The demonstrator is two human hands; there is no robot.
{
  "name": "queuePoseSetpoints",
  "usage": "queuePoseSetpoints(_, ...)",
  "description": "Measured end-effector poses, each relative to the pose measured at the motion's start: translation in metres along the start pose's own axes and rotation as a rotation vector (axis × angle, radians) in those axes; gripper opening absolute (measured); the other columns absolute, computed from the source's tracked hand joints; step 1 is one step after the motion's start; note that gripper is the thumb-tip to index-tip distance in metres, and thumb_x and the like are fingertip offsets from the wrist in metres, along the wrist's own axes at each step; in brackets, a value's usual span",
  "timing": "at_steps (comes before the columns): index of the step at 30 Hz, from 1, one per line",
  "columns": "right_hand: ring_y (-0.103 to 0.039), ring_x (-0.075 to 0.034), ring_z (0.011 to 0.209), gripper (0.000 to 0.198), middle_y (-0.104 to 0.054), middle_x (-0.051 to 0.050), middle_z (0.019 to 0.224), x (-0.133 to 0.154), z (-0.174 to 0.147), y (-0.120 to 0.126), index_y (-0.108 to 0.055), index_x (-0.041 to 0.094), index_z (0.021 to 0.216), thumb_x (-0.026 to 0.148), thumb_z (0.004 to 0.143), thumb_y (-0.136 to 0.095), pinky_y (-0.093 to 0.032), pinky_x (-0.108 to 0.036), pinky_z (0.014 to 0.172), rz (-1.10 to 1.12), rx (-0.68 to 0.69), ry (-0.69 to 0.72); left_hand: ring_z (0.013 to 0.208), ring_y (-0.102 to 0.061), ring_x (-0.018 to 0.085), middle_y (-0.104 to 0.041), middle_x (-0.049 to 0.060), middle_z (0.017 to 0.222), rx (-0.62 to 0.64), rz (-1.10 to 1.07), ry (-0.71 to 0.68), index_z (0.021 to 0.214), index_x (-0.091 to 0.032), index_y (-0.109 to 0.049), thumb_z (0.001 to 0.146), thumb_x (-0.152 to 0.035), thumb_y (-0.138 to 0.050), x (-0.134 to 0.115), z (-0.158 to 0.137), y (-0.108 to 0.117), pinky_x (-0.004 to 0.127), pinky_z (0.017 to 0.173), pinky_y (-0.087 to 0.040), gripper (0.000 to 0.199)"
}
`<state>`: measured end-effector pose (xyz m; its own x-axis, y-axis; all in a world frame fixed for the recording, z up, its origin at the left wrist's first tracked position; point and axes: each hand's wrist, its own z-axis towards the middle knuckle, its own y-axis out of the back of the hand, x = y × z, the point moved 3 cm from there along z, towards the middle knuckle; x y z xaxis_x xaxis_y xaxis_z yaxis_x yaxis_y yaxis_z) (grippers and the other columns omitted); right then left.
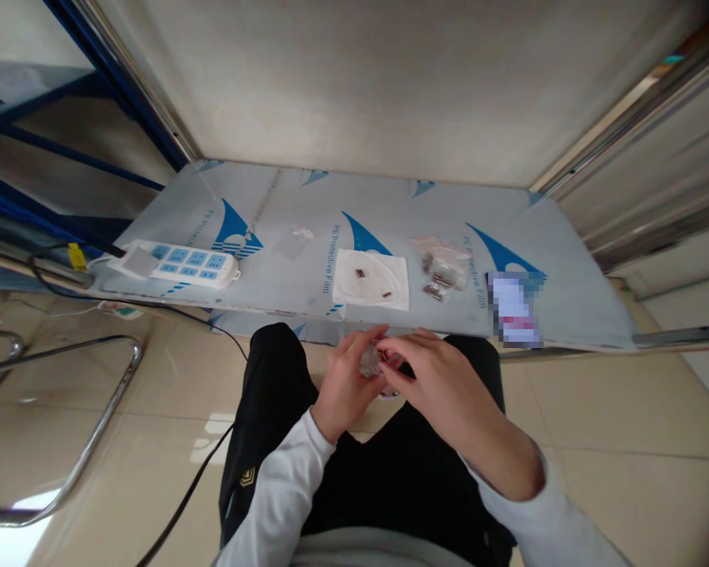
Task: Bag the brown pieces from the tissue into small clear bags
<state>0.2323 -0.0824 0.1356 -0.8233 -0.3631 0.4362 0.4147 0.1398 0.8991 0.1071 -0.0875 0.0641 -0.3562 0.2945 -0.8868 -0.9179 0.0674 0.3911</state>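
Both hands meet over my lap, just in front of the bench edge. My left hand (348, 374) is closed around a small clear plastic bag (369, 361). The fingers of my right hand (422, 362) pinch at the bag's opening, where a small dark reddish-brown piece (381, 356) shows between the fingertips. On the bench ahead lies a white cloth (371, 283) with a few small dark brown pieces on it. Right of the cloth, clear bags (446, 260) hold several similar brown pieces.
A white power strip (194, 264) with blue sockets lies on the left of the film-covered bench (283, 276), its black cable hanging down. An empty-looking clear bag (298, 236) lies behind. A blurred phone-like object (514, 311) sits at the right edge. A metal chair frame (118, 409) stands left.
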Motion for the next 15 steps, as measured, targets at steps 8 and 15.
queuePoseSetpoints(8,-0.069,-0.021,0.097,0.022,-0.075,-0.004,0.108,-0.009,0.008,-0.005,-0.073,0.023,0.109,0.022,0.096,-0.055,-0.054,-0.036,0.088,0.285,0.055,0.166,0.100,-0.071,0.022,-0.074,0.009,0.111,-0.165,-0.051,0.070,0.119,-0.017,-0.063,0.077,-0.019,-0.074,0.016,0.000,-0.001,0.033,0.089,-0.055,0.043)
queuePoseSetpoints(15,-0.068,-0.025,0.089,0.020,-0.074,-0.013,0.100,-0.114,0.066,-0.045,-0.076,0.016,0.100,0.017,0.089,-0.060,-0.053,-0.040,0.084,0.121,-0.220,-0.054,0.085,-0.073,0.019,-0.076,0.006,0.093,-0.237,0.002,0.116,0.117,-0.017,-0.064,0.077,-0.024,-0.075,0.028,-0.001,0.004,0.031,0.082,-0.057,0.042)
